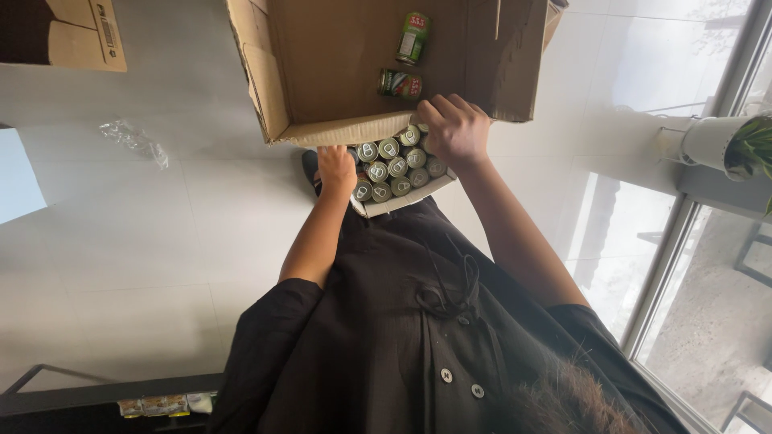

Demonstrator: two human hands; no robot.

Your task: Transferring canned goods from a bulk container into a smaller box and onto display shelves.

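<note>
A shallow cardboard tray (pixel 402 201) packed with several silver-topped drink cans (pixel 392 167) is held in front of my body, just above the near wall of a large open cardboard box (pixel 338 133). My left hand (pixel 336 169) grips the tray's left end. My right hand (pixel 454 128) lies over the cans at the tray's right far corner, fingers curled around its edge. Two green and red cans lie on their sides on the box floor, one (pixel 412 37) further in and one (pixel 400 83) nearer. My black buttoned garment fills the lower view.
A second cardboard box (pixel 64 34) sits at the top left. Crumpled clear plastic (pixel 133 141) lies on the pale tiled floor. A white potted plant (pixel 724 141) stands by the window at the right. A dark shelf (pixel 112 398) with small packs is at the bottom left.
</note>
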